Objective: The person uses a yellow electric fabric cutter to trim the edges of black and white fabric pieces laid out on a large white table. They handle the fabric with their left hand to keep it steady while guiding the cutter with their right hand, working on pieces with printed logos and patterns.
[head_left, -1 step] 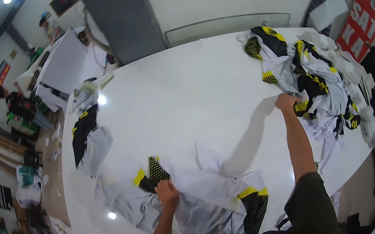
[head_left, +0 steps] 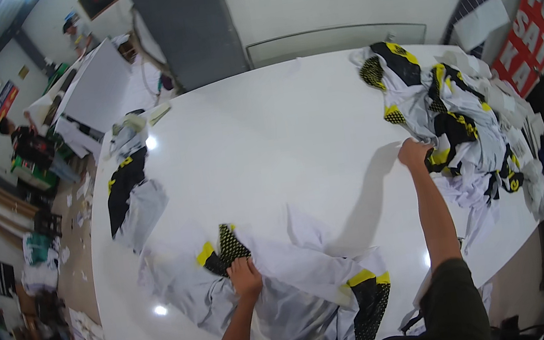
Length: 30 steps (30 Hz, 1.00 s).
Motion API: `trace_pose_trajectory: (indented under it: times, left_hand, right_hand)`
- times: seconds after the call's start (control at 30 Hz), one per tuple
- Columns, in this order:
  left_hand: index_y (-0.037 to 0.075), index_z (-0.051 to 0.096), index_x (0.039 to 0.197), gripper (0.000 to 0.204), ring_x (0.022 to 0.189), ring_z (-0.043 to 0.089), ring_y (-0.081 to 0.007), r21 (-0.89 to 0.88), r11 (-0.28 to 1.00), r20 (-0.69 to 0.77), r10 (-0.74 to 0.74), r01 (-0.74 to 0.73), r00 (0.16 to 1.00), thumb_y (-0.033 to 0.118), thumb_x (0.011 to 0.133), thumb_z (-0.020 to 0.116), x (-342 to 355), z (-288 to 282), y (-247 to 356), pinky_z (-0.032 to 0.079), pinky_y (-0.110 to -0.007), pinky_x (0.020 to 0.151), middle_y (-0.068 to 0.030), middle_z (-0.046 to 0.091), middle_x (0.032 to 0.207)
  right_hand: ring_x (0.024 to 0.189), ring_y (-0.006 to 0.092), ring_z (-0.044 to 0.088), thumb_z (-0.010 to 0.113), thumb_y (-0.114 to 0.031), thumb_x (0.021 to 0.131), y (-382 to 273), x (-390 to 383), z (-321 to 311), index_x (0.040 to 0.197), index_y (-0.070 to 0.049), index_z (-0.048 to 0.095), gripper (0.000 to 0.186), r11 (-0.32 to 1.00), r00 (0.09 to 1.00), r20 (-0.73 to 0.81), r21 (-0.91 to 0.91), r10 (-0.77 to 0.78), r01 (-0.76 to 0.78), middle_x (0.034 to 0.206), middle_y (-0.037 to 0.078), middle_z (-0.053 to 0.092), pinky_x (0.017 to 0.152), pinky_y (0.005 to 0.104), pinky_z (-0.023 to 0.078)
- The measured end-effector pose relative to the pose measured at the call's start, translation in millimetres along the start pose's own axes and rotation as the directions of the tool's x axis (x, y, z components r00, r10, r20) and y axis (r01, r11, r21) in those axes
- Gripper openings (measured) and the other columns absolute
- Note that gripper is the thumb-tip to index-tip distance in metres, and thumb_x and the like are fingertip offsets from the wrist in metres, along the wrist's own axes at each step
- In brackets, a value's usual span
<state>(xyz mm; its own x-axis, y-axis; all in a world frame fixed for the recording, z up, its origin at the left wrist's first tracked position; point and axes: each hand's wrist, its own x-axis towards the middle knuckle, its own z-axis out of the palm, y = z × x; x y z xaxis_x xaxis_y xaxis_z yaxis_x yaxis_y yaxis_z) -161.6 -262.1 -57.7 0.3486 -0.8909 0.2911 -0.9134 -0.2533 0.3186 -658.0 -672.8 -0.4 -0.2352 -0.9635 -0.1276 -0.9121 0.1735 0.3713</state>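
Spread on the near part of the white table [head_left: 261,140] lies a white and grey garment [head_left: 288,307] with black and yellow dotted parts. My left hand [head_left: 245,278] is closed on its cloth, beside a dotted black piece with a yellow edge. To the far right, my right arm stretches out to a heap of similar garments [head_left: 450,127]. My right hand [head_left: 414,152] is closed at the heap's left edge, with its fingers at the cloth. Its fingertips are partly hidden. Both garment and heap are crumpled.
A folded black, yellow and grey garment [head_left: 128,197] lies along the table's left edge, with pale cloth [head_left: 128,138] behind it. White cloth [head_left: 528,162] is bunched at the right edge. Two people stand at the far left near a white counter [head_left: 89,84]. Scraps litter the floor [head_left: 84,266].
The whole view has shifted very slightly. Both hands stay at the same places on the cloth.
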Motion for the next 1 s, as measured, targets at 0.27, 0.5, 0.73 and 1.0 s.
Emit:
trace_pose_trajectory:
  times: [0.27,0.5,0.73,1.0]
  left_hand:
    - [0.005,0.059,0.094,0.014,0.09,0.06,-0.0332,-0.067,0.998,-0.054,0.015,-0.019,0.998,0.018,0.1,0.057,-2,10,-4,0.041,-0.046,0.08,-0.0127,0.063,0.093]
    - [-0.002,0.054,0.094,0.026,0.065,0.05,-0.0247,-0.734,0.676,0.227,0.161,0.06,0.96,0.021,0.107,0.056,36,-120,10,0.041,-0.036,0.063,-0.0121,0.053,0.073]
    - [0.0,0.057,0.091,0.024,0.062,0.042,-0.0156,-0.81,0.548,0.169,0.558,-0.208,0.813,0.018,0.106,0.059,28,-393,-1,0.037,-0.032,0.059,-0.0076,0.047,0.071]
    - [0.002,0.07,0.09,0.02,0.053,0.061,-0.0165,-0.605,0.703,-0.055,0.43,-0.373,0.901,0.021,0.091,0.077,-46,-553,-107,0.043,-0.031,0.053,-0.0048,0.066,0.067]
  right_hand:
    - [0.106,0.0417,0.064,0.067,-0.024,0.096,-100,-309,24,0.13,-0.002,0.06,0.041,0.261,0.84,-0.345,0.84,-0.418,0.476,0.12,0.023,0.064,0.094,0.0475,0.053]
    - [0.135,0.0416,0.048,0.08,-0.032,0.086,-139,-477,-38,0.153,-0.001,0.037,0.085,0.252,0.742,-0.473,0.735,-0.475,0.63,0.149,0.023,0.048,0.111,0.051,0.039]
    - [0.146,0.0434,0.035,0.085,-0.042,0.077,-196,-499,-63,0.163,-0.009,0.02,0.113,0.347,0.747,-0.573,0.662,-0.337,0.664,0.162,0.022,0.033,0.114,0.064,0.027]
    - [0.12,0.04,0.059,0.075,-0.016,0.077,-193,-484,-47,0.144,-0.015,0.053,0.071,0.484,0.826,-0.292,0.697,-0.482,0.529,0.13,0.018,0.066,0.105,0.0564,0.037]
